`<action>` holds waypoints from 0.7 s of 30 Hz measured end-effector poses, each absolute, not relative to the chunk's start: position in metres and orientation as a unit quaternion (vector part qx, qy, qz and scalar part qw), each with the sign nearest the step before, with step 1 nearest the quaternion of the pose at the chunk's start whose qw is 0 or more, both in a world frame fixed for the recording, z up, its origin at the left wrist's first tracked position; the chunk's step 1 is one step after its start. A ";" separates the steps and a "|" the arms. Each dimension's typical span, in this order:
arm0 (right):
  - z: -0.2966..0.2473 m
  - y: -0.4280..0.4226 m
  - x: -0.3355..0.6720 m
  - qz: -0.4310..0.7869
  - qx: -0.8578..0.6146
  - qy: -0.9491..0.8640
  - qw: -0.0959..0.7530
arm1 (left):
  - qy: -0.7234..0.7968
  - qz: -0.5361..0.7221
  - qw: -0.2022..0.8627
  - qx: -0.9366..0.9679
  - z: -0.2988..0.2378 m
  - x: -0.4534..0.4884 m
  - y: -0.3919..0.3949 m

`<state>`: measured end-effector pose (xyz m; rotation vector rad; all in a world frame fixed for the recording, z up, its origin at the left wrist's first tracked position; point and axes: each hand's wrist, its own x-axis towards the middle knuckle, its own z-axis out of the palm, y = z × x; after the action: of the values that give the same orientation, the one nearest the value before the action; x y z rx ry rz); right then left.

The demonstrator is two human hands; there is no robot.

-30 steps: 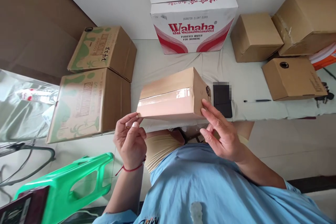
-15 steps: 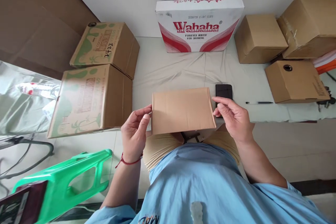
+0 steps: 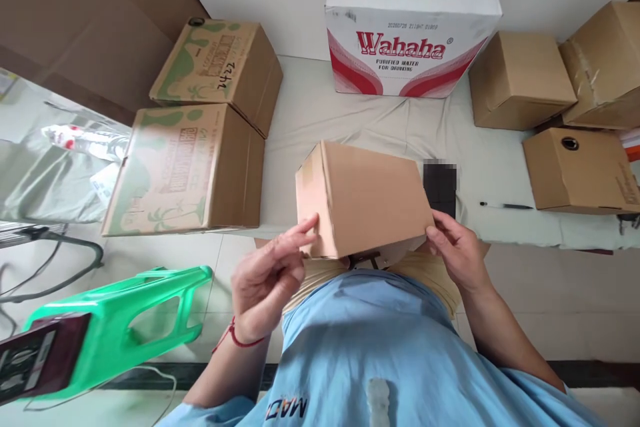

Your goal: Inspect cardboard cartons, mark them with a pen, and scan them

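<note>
From my remote seat, through the head view, I see the left hand (image 3: pixel 267 283) left of centre in the frame, half unfurled: its fingertips rest against the end of a brown box (image 3: pixel 377 203), and its thumb stands free. The right hand (image 3: pixel 459 248) pinches the box's lower right corner between thumb and fingers.

The box sits at the middle of the frame, tilted, its lower part overlapping the table's near edge. I read its long axis as running roughly left to right; the broad plain face looks up at my camera, and the narrow end, with a strip of tape near its top, points left. That left end looks larger than the right.

Just beyond the box's right end lies a flat black thing (image 3: pixel 440 195) on the pale cloth (image 3: pixel 293 113), then a pen (image 3: pixel 515 206) lying crosswise. Farther out, three plain cartons (image 3: pixel 520 73) fill the right side, a white carton (image 3: pixel 410 47) with red print stands at the top, and two printed cartons (image 3: pixel 160 173) stand at upper left. A green stool (image 3: pixel 103 320) occupies the lower left.
</note>
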<state>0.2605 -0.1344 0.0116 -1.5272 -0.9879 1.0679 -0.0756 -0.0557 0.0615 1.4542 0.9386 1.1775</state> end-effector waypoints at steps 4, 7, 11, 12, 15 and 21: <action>0.005 -0.129 0.255 0.446 -0.614 -0.345 0.552 | 0.363 0.462 0.464 0.663 0.072 -0.064 -0.058; 0.004 -0.132 0.255 0.418 -0.619 -0.351 0.564 | 0.404 0.464 0.461 0.639 0.067 -0.059 -0.058; 0.008 -0.138 0.257 0.397 -0.620 -0.384 0.557 | 0.437 0.457 0.483 0.606 0.052 -0.059 -0.059; 0.012 -0.139 0.258 0.393 -0.620 -0.394 0.553 | 0.441 0.461 0.497 0.588 0.050 -0.059 -0.058; 0.028 -0.141 0.258 0.371 -0.614 -0.443 0.537 | 0.454 0.498 0.527 0.517 0.045 -0.060 -0.052; 0.064 -0.142 0.249 0.310 -0.541 -0.618 0.479 | 0.470 0.557 0.549 0.409 0.044 -0.063 -0.027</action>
<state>0.2488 -0.1424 0.0642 -1.3215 -1.5082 0.7560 -0.0630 -0.0273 0.0438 0.9692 1.1138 1.3184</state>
